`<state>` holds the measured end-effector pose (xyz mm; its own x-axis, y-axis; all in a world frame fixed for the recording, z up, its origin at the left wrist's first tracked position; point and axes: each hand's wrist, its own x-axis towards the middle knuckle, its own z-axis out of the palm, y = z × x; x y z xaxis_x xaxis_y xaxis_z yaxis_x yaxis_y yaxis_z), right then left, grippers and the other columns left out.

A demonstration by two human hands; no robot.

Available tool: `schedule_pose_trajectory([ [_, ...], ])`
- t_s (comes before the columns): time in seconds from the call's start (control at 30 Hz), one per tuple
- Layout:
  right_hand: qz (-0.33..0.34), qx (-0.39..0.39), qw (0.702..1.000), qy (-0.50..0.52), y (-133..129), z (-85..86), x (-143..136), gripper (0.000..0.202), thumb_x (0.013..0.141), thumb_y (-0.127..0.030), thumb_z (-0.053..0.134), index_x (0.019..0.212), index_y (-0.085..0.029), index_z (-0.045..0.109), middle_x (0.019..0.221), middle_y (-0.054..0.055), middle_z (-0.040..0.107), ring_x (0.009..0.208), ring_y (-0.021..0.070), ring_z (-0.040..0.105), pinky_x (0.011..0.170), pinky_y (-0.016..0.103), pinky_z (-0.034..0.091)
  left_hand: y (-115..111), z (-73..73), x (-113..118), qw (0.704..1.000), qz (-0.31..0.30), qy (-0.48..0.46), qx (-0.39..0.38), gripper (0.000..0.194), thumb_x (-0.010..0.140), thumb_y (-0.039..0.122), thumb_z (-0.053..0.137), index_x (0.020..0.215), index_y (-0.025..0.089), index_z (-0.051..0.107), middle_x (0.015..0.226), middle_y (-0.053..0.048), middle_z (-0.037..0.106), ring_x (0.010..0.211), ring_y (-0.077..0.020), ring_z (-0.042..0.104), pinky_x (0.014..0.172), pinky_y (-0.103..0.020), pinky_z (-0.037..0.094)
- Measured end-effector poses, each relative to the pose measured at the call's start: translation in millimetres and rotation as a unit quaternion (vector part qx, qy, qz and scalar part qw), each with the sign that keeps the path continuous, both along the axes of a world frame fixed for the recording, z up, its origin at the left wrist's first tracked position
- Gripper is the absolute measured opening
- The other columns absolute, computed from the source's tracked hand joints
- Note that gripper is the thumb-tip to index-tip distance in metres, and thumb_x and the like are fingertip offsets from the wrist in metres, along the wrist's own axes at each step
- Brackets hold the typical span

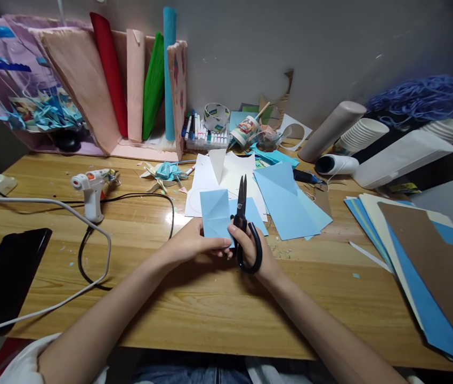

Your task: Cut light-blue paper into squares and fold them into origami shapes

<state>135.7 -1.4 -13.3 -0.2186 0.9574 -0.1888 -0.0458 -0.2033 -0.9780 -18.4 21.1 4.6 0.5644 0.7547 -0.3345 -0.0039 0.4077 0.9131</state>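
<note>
Near the middle of the wooden table, my left hand (200,240) pinches a small folded or creased piece of light blue paper (215,210) between thumb and fingers. My right hand (256,248) grips black-handled scissors (241,200), their blades pointing away from me and nearly closed. The right fingertips come close to the lower right corner of the paper; I cannot tell whether they also hold it. Behind the hands lie white sheets (204,170) and another light blue piece (254,213). Larger light blue sheets (286,202) rest to the right.
A white glue gun (92,194) stands left, with cables around it. A black phone-like slab (6,272) lies at the left edge. Coloured paper rolls (152,88), markers (198,128) and tape (216,116) are at the back. Stacked card sheets (430,266) and paper cups (364,134) are right.
</note>
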Motion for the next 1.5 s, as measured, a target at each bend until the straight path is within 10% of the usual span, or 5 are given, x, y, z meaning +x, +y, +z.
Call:
schedule_pose_trajectory([
  [0.5, 0.015, 0.077, 0.992, -0.101, 7, 6.2, 11, 0.022, 0.077, -0.035, 0.058, 0.069, -0.017, 0.047, 0.051, -0.006, 0.044, 0.045, 0.0073, 0.041, 0.045, 0.020, 0.033, 7, -0.9, -2, 0.982, 0.131, 0.070, 0.113, 0.034, 0.065, 0.037, 0.069, 0.088, 0.013, 0.066, 0.089, -0.006, 0.068, 0.076, -0.0168, 0.061, 0.070, -0.026, 0.047],
  [0.8, 0.060, 0.044, 0.992, -0.098, 1, 9.2, 2, 0.020, 0.077, -0.031, 0.059, 0.069, -0.017, 0.047, 0.052, -0.006, 0.046, 0.046, 0.0071, 0.042, 0.046, 0.020, 0.035, 11, 3.0, -3, 0.956, 0.236, 0.091, 0.149, 0.030, 0.065, 0.040, 0.069, 0.059, 0.012, 0.058, 0.056, 0.003, 0.053, 0.052, -0.0075, 0.045, 0.048, -0.018, 0.033],
  [1.17, 0.074, -0.057, 0.978, 0.186, -3, -14.6, -5, 0.048, 0.075, -0.065, 0.044, 0.077, -0.017, 0.051, 0.055, -0.005, 0.048, 0.040, 0.0073, 0.051, 0.041, 0.020, 0.041, 9, 0.2, -2, 0.945, 0.273, 0.091, 0.157, 0.030, 0.070, 0.041, 0.064, 0.067, 0.012, 0.059, 0.060, 0.002, 0.057, 0.051, -0.0083, 0.048, 0.047, -0.019, 0.038],
  [1.37, -0.005, -0.061, 0.982, 0.176, 1, -8.8, -2, 0.040, 0.077, -0.058, 0.049, 0.074, -0.018, 0.052, 0.057, -0.004, 0.053, 0.043, 0.0077, 0.051, 0.046, 0.021, 0.045, 0, 1.0, -2, 0.822, 0.326, 0.116, 0.453, 0.009, 0.077, 0.023, 0.061, 0.084, 0.018, 0.066, 0.085, -0.003, 0.069, 0.078, -0.0143, 0.062, 0.069, -0.025, 0.047],
  [1.5, -0.062, -0.001, 0.994, 0.087, 9, -3.6, 6, 0.036, 0.076, -0.052, 0.054, 0.070, -0.017, 0.053, 0.062, -0.002, 0.056, 0.046, 0.0083, 0.051, 0.046, 0.021, 0.041, -3, -1.0, -4, 0.711, 0.203, 0.127, 0.661, 0.020, 0.074, 0.012, 0.063, 0.088, 0.026, 0.068, 0.107, -0.003, 0.065, 0.096, -0.0152, 0.060, 0.089, -0.033, 0.042],
])
